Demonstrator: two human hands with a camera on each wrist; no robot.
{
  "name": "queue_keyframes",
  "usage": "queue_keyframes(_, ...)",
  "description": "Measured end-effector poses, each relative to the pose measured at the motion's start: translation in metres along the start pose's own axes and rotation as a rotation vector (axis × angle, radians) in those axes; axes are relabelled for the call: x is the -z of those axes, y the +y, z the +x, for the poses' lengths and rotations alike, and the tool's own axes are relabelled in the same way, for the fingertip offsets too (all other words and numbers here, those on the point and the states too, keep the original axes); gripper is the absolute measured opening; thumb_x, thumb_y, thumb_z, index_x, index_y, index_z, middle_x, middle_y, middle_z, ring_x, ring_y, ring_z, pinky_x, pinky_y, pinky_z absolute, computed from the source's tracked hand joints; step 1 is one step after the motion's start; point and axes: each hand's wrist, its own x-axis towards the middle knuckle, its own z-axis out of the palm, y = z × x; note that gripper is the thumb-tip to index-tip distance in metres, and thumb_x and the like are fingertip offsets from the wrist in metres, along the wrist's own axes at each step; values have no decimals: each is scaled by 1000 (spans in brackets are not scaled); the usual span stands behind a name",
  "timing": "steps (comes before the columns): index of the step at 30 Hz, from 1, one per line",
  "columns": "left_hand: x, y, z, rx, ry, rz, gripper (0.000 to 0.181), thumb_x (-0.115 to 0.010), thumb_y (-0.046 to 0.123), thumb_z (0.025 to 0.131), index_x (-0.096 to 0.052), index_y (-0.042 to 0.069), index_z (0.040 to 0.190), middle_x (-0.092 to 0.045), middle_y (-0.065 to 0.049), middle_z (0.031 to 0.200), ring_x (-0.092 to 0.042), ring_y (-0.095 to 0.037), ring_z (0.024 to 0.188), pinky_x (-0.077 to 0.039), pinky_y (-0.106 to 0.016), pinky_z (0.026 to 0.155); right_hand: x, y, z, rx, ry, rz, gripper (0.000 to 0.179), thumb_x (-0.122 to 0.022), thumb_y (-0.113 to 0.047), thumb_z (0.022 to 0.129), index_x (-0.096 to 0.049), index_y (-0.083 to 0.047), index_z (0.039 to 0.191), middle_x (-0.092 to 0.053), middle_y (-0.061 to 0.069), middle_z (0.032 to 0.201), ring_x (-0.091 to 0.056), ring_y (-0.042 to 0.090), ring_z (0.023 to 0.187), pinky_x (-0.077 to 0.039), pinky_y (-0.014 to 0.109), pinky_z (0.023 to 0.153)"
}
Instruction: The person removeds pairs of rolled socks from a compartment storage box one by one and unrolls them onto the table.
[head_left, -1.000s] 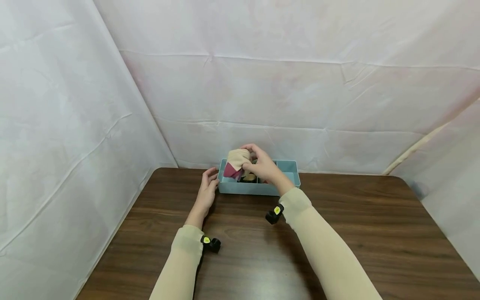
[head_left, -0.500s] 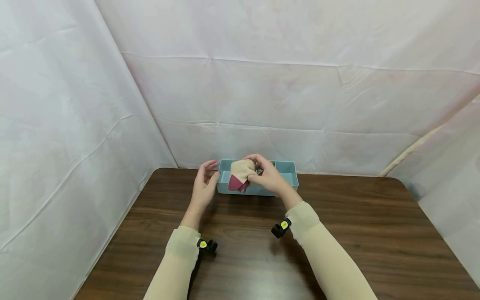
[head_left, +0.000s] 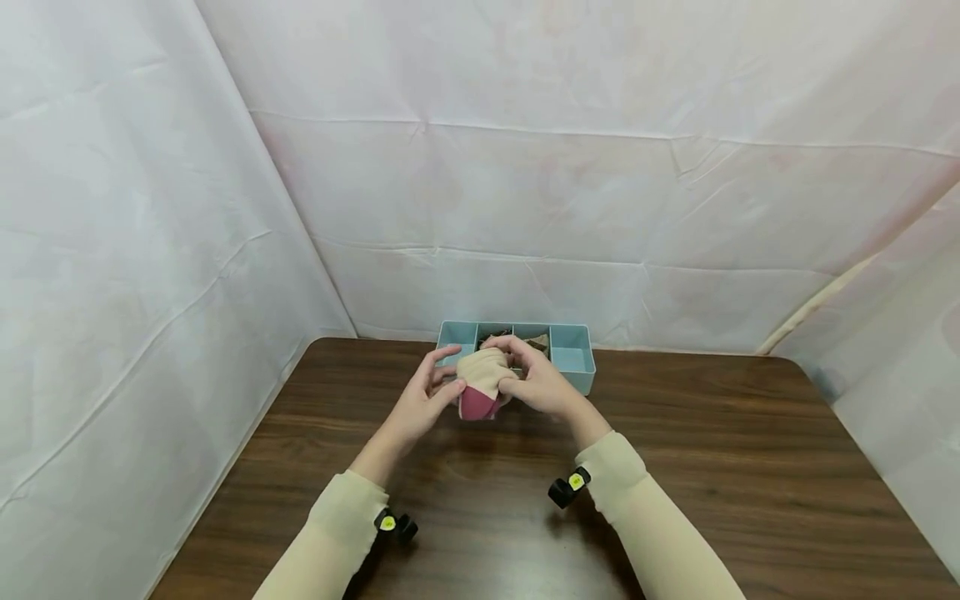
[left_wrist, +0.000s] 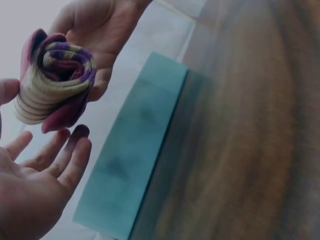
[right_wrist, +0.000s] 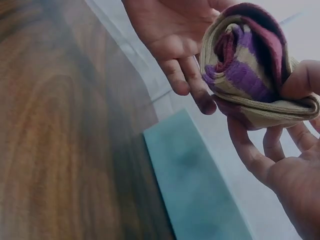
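A rolled-up pair of socks (head_left: pixel 482 379), beige with maroon patches and purple stripes, is held above the table in front of the blue box. My right hand (head_left: pixel 542 379) grips it from the right; in the right wrist view the thumb presses the rolled edge and the fingers lie beneath the socks (right_wrist: pixel 250 70). My left hand (head_left: pixel 422 402) is at the left side of the roll. Its thumb tip meets the socks (left_wrist: pixel 55 85) in the left wrist view, while its other fingers spread loosely below them.
The light-blue divided box (head_left: pixel 572 350) stands at the table's back edge, with dark and greenish cloth items (head_left: pixel 538 342) in its middle compartments. White cloth sheeting (head_left: pixel 480 208) hangs behind and at the sides. The brown wooden table (head_left: pixel 712 433) stretches forward and to both sides.
My right hand has drawn the socks out from over the box toward me and lower in view. My left hand has left the box's left end and come to the socks.
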Motion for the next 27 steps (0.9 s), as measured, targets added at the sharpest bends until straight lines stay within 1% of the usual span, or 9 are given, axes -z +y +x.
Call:
queue_keyframes(2,0,-2,-5,16,-28,-22,61,-63,14,112,-35,14,167,-60,-24,149,-68,-34,126,-59,-35,97,-3,3,-2,-8,-20,9,57,-61,6,95,-54,-4,151,-60,19,132,-60,32,104,-62,64,75)
queue_keyframes(4,1,-3,-10,38,-50,-38,62,-64,14,112,-35,15,167,-60,-24,148,-68,-31,126,-58,-35,100,-6,5,-5,-24,-35,23,58,-59,5,97,-53,-5,153,-61,19,132,-60,32,104,-62,62,75)
queue_keyframes(10,0,-7,-23,102,-86,-77,62,-64,17,111,-35,19,166,-62,-21,144,-69,-30,121,-58,-39,99,-15,12,-11,-83,-39,82,58,-53,2,100,-54,-15,155,-58,16,145,-63,29,103,-60,39,79)
queue_keyframes(14,-2,-7,-30,153,-63,-71,61,-69,19,109,-40,17,163,-64,-20,139,-68,-29,119,-58,-39,99,-21,14,-16,-114,-10,120,54,-51,0,104,-52,-12,156,-50,14,155,-62,27,108,-58,37,82)
queue_keyframes(18,-4,-6,-40,225,-9,-81,60,-72,21,108,-43,14,160,-62,-21,135,-68,-28,116,-58,-39,99,-24,14,-22,-158,-8,131,51,-51,-2,103,-52,-7,154,-48,14,158,-58,24,121,-57,41,90)
queue_keyframes(20,-5,-6,-45,259,24,-90,58,-72,22,108,-45,12,159,-62,-22,134,-70,-28,113,-59,-39,97,-25,13,-25,-153,-45,97,53,-54,-3,100,-53,-6,153,-49,15,158,-57,26,124,-56,43,96)
queue_keyframes(23,-7,-5,-52,300,63,-78,56,-73,24,108,-47,11,156,-61,-23,131,-72,-28,108,-61,-40,96,-27,10,-29,-107,-131,6,53,-64,-9,102,-52,-6,153,-52,15,156,-57,29,128,-54,46,104)
queue_keyframes(24,-8,-5,-54,306,68,-73,56,-73,25,108,-48,10,155,-62,-23,130,-73,-28,106,-61,-41,95,-28,10,-30,-91,-152,-46,55,-70,-14,102,-52,-8,153,-54,13,153,-58,29,127,-55,45,103)
queue_keyframes(27,-11,-4,-59,322,72,-54,56,-74,27,107,-49,8,153,-63,-23,126,-74,-28,102,-62,-44,95,-33,9,-31,-75,-187,-172,73,-90,-28,93,-51,-15,153,-58,8,144,-61,24,122,-59,39,98)
